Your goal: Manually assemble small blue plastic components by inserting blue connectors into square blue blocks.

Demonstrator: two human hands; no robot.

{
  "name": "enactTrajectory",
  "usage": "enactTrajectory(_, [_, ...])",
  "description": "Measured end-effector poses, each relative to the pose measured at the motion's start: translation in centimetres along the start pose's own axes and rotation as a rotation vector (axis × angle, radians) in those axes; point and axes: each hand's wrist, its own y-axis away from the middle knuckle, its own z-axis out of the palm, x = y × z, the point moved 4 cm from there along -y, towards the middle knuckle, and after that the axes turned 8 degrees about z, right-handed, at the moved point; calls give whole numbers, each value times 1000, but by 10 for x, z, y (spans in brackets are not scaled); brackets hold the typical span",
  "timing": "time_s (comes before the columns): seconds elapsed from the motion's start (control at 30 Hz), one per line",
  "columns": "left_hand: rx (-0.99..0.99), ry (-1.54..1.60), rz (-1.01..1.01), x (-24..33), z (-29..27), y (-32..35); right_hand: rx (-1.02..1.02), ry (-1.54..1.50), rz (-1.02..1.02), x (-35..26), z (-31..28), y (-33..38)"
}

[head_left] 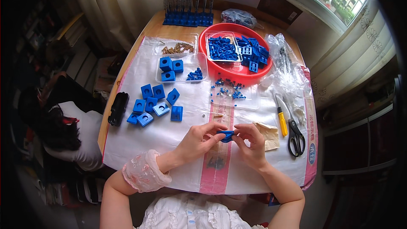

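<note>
Both hands, the left hand (199, 138) and right hand (250, 142), pinched a small blue block (226, 135) between fingertips, lifted just above the table (169, 138), seemingly to steady it for fitting.

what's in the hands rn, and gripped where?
One small blue plastic part, held between both hands: left hand fingertips grip its left end, right hand fingertips its right end, above the white sheet.
</note>
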Motion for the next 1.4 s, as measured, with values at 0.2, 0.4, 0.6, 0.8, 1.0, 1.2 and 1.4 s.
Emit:
enactTrajectory(0.2, [32, 68, -27, -2, -2, 1, -8, -65, 65, -7, 3, -2])
enactTrajectory(0.4, [3, 80, 1, 2, 2, -1, -132, -154, 174, 10, 4, 0])
enactTrajectory(0.6, [1, -4, 98, 5, -1, -2, -102, -182, 125, 5, 4, -2])
enactTrajectory(0.8, [10, -101, 114, 6, -1, -2, -98, -93, 72, 2, 0, -3])
enactTrajectory(1.0, [11, -139, 151, 9, -3, -1, -103, -67, 58, -2, -1, -3])
enactTrajectory(1.2, [10, -173, 164, 9, -3, 0, -108, -52, 46, -3, -1, -3])
enactTrajectory(1.4, [-14, -209, 152, 16, -2, -1, -116, -9, 24, -2, 1, -2])
